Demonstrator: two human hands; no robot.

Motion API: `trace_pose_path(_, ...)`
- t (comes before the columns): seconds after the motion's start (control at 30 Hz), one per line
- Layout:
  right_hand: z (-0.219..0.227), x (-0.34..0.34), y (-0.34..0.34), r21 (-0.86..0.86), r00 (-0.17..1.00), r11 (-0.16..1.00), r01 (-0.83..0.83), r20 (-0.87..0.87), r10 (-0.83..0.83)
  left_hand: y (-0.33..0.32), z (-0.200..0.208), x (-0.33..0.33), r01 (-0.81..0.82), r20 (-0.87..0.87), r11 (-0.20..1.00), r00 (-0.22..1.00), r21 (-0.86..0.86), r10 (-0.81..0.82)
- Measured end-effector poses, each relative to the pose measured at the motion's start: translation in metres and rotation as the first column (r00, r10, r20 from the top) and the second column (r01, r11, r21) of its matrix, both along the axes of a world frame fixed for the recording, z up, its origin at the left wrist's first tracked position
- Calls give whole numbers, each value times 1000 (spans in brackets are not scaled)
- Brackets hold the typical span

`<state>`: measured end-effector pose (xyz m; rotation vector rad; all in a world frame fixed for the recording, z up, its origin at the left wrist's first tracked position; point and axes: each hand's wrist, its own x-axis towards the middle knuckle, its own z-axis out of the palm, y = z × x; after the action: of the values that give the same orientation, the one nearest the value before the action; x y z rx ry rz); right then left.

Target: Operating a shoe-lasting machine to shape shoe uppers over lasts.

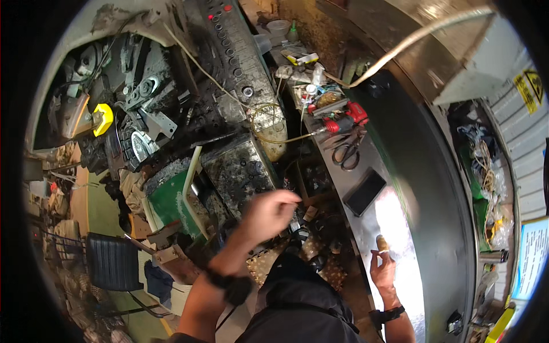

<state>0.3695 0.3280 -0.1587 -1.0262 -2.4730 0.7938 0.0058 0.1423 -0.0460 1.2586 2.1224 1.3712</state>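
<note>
Right grip [384, 268]: thumb and fingers drawn together at the near end of a small tan piece [382, 242], looks like a light pinch. Piece sits over the bright metal table [357, 224], right of the person's legs. Fingertip hold probably because the piece is so small; it leaves the far end uncovered.

Left grip [269, 214]: blurred, fingers loosely curled, raised between the table and the grimy machine block [237, 171]. Can't make out whether anything is in it.

Black phone [365, 191] lies flat on the table, beyond the tan piece. Scissors [346, 153] lie past it, handles toward the person, likely for quick pickup. Red power tool [355, 114] next, hose [289, 140] running off left toward the machine; probably parked at the table's far end to keep the hose off the near part.

Containers: shallow tray [337, 104] beside the red tool, crammed with mixed small bits, too cluttered to sort. White bowl [278, 24] farther back, contents unclear, green bottle [293, 32] just beside it. Right-hand shelf: coiled cord [488, 163] and clear plastic bags [503, 183], seemingly stuffed in as storage. Green chute [171, 200] with cream rim, left of the machine block, greyish material along its far side.
</note>
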Motion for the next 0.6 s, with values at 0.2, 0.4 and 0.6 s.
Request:
trace_pose_path(0.2,-16,-47,24,77,964,990,-122,245,100,117,-206,-13,298,129,612,944,-732,-305)
trace_pose_path(0.4,-39,-21,40,-29,832,1000,-9,554,24,167,-382,-65,17,220,599,938,-801,268)
trace_pose_path(0.6,-33,-13,23,-217,778,968,124,627,41,155,-561,-163,-393,-319,415,917,-820,238)
